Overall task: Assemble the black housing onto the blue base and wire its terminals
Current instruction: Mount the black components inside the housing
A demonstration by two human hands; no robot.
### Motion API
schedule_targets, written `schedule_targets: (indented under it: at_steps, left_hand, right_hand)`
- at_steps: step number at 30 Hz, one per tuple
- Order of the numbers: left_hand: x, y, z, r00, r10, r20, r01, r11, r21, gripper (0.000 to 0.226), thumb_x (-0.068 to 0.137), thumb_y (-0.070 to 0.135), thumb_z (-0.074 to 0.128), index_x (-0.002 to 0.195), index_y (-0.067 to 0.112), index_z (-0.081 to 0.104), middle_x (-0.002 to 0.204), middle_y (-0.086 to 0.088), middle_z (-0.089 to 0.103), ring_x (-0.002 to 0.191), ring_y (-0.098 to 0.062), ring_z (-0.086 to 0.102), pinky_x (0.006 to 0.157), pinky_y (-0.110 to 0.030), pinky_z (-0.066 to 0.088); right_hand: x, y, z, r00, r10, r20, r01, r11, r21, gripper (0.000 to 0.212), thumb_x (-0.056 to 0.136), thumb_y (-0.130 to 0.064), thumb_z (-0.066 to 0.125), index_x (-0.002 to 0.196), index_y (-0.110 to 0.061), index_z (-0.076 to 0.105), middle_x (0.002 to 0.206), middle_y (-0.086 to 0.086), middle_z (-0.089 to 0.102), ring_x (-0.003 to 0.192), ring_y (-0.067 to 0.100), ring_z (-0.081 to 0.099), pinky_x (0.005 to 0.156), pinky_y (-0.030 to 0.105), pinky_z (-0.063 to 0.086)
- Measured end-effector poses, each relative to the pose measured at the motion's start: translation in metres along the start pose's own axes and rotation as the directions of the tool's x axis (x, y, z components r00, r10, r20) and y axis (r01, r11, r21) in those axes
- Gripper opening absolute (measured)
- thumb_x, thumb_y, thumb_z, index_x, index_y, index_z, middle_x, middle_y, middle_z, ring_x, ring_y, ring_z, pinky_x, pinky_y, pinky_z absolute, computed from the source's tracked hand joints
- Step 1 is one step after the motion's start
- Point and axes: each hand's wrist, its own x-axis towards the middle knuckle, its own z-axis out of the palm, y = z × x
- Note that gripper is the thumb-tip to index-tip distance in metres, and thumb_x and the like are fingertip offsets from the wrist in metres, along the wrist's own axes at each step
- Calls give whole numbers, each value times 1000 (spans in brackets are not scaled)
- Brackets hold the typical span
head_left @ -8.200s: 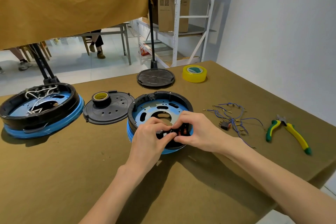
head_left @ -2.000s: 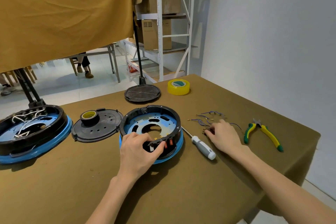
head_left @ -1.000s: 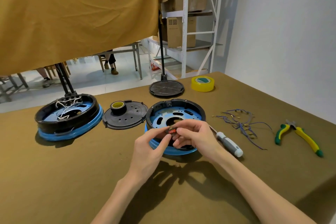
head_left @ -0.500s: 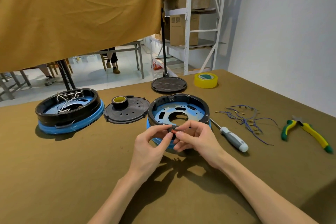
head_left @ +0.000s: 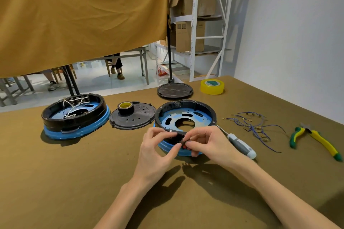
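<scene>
Carefully, with my left hand (head_left: 155, 151) and right hand (head_left: 208, 145) both pinching the small black-and-red terminal part (head_left: 181, 140) at frame centre, I should seat it squarely against the round black plastic housing (head_left: 186, 106) rim.

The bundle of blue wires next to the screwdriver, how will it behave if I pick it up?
The blue wires look thin and loosely tangled, so probably floppy and light. Their loops cross, so lifting one strand likely drags others along. The small metal terminals at the ends may snag.

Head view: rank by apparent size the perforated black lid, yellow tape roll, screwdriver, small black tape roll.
1. perforated black lid
2. screwdriver
3. yellow tape roll, which lies farther off
4. small black tape roll
</scene>
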Motion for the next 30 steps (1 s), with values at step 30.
schedule_targets:
  at_steps: [30]
  left_hand:
    - [20, -20, 28, 985, 164, 47, -171, 955, 241, 48, 86, 65, 60, 126, 38, 61, 128, 23, 57, 128, 14, 34, 118, -26, 18]
  right_hand:
    - [21, -24, -35, 964, -59, 261, 173, 881, -440, 12, 94, -6, 71, 102, -13, 76, 91, 0, 73, 82, 12, 69, 77, 31, 59]
